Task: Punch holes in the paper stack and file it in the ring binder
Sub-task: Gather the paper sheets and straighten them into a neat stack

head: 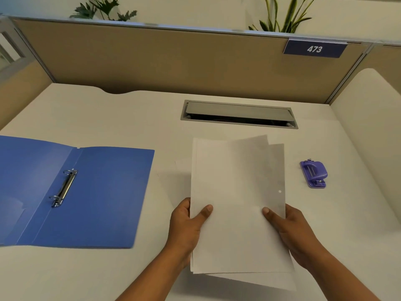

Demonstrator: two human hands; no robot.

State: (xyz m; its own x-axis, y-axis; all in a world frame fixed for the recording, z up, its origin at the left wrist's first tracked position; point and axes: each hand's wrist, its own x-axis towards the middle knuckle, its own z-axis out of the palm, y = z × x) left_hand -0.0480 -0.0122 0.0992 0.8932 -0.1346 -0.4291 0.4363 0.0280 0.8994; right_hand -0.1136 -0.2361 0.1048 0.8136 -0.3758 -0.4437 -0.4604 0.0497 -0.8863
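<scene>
A person's left hand (186, 227) and right hand (290, 231) each grip a long edge of the paper stack (234, 203), thumbs on top, holding it just over the white desk (130, 118). The sheets look light, floppy and apt to slide (the top corners fan apart), so a two-sided hold suits them. An open blue ring binder (91, 192) lies left and a purple hole punch (314, 173) right. Beyond are a cable hatch (238, 114) and a tan partition (173, 59).

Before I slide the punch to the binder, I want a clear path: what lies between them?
In the head view, the paper stack, held by the left hand and right hand, is between the hole punch and ring binder.
</scene>
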